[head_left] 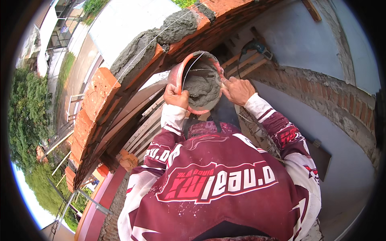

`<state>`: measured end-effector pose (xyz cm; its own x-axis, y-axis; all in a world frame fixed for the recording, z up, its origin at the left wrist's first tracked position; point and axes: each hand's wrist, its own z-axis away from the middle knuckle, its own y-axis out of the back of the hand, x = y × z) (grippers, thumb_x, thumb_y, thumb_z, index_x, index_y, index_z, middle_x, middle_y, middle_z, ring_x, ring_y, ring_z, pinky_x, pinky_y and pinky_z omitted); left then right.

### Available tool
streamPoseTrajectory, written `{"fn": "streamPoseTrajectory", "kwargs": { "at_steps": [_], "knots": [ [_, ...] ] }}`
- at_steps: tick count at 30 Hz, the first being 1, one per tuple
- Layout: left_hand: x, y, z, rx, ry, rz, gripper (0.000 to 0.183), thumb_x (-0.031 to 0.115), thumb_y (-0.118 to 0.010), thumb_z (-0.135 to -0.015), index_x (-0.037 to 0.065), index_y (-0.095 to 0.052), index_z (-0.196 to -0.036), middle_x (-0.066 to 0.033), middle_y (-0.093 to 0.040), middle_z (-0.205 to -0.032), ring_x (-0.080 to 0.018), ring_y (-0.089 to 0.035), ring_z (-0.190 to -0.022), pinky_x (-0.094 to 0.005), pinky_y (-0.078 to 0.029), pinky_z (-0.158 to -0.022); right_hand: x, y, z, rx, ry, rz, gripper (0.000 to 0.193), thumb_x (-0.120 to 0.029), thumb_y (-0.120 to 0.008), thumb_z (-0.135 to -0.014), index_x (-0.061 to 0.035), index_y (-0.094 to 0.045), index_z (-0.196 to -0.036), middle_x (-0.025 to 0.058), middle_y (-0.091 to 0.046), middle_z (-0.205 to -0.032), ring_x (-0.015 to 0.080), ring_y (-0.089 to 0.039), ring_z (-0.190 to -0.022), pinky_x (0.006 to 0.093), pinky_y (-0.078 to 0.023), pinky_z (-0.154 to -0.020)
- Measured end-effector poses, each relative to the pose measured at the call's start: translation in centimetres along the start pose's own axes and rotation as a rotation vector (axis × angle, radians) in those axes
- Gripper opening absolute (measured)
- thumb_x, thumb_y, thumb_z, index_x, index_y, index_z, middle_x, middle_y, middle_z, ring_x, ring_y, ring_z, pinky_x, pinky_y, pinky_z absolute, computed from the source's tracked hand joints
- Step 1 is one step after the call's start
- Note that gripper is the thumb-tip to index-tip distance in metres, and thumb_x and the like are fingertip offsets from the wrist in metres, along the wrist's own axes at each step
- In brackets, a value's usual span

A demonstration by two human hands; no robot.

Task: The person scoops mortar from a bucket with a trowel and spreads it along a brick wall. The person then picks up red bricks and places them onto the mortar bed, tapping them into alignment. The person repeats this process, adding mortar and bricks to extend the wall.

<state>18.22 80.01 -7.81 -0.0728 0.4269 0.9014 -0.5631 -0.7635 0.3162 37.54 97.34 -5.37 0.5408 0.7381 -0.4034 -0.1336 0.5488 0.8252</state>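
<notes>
A reddish-orange bucket point(174, 76) is tilted in front of me, with wet grey mortar point(200, 89) inside and a thin wire handle across its mouth. My left hand point(175, 97) is closed round its left rim, thumb toward the mortar. At the opposite rim, my right hand point(238, 90) is closed, its fingers reaching to the bucket's edge. A pale bit shows by those fingertips, but I cannot make out what they grip. Just beyond the bucket runs a brick wall top point(95, 93), with thick mortar lumps point(134, 55) on several bricks.
A taut string point(150, 41) follows the wall top. Wooden slats point(146, 120) lie below at left. A blue-green power tool point(257, 47) rests on timbers at right, near a curved brick course point(313, 86). Beyond the wall, trees point(30, 108) and a street lie lower down.
</notes>
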Motion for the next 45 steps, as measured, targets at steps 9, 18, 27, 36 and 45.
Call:
{"fn": "streamPoseTrajectory", "kwargs": {
  "at_steps": [9,18,27,36,45],
  "knots": [
    [1.2,-1.7,-1.6,-0.081,-0.004,0.167,0.031,-0.007,-0.068,-0.067,0.009,-0.042,-0.072,0.0024,-0.048,-0.065,-0.0062,-0.042,-0.055,-0.0261,-0.039,-0.049,-3.0,-3.1,0.1,-0.249,-0.203,-0.518,0.037,-0.038,-0.059,-0.092,-0.0036,-0.070,-0.102,0.0248,-0.071,-0.098,0.0450,-0.068,-0.097,0.0503,-0.053,-0.087],
    [1.1,-1.6,-1.1,-0.062,0.121,0.267,0.027,-0.010,-0.064,-0.069,0.006,-0.044,-0.076,-0.0048,-0.055,-0.063,-0.0116,-0.048,-0.045,-0.0291,-0.043,-0.042,-0.4,2.2,0.9,-0.302,-0.158,-0.594,0.033,-0.035,-0.061,-0.091,-0.0037,-0.071,-0.098,0.0231,-0.071,-0.089,0.0408,-0.069,-0.089,0.0475,-0.051,-0.080],
    [-1.8,-1.9,0.5,0.100,0.148,0.171,0.023,-0.005,-0.067,-0.068,0.007,-0.047,-0.071,-0.0011,-0.054,-0.064,-0.0095,-0.046,-0.052,-0.0293,-0.041,-0.047,2.9,11.9,-1.2,-0.444,-0.057,-0.445,0.033,-0.032,-0.063,-0.090,0.0004,-0.066,-0.086,0.0158,-0.064,-0.070,0.0290,-0.063,-0.068,0.0408,-0.049,-0.069],
    [-4.6,-0.4,2.6,0.190,0.244,0.093,0.026,-0.001,-0.068,-0.068,0.006,-0.044,-0.076,-0.0016,-0.049,-0.067,-0.0121,-0.043,-0.054,-0.0324,-0.041,-0.048,6.0,22.6,-9.3,0.094,0.247,-0.142,0.035,-0.036,-0.063,-0.083,-0.0023,-0.071,-0.090,0.0171,-0.069,-0.076,0.0328,-0.069,-0.074,0.0438,-0.054,-0.070],
    [-7.0,1.3,2.7,0.212,0.238,-0.122,0.023,0.002,-0.069,-0.067,0.005,-0.046,-0.073,-0.0038,-0.052,-0.066,-0.0150,-0.047,-0.056,-0.0343,-0.042,-0.053,10.6,19.8,-15.7,0.685,0.449,0.493,0.022,-0.026,-0.069,-0.089,-0.0197,-0.070,-0.110,0.0020,-0.064,-0.087,0.0233,-0.067,-0.083,0.0379,-0.056,-0.074]
  ]
}}
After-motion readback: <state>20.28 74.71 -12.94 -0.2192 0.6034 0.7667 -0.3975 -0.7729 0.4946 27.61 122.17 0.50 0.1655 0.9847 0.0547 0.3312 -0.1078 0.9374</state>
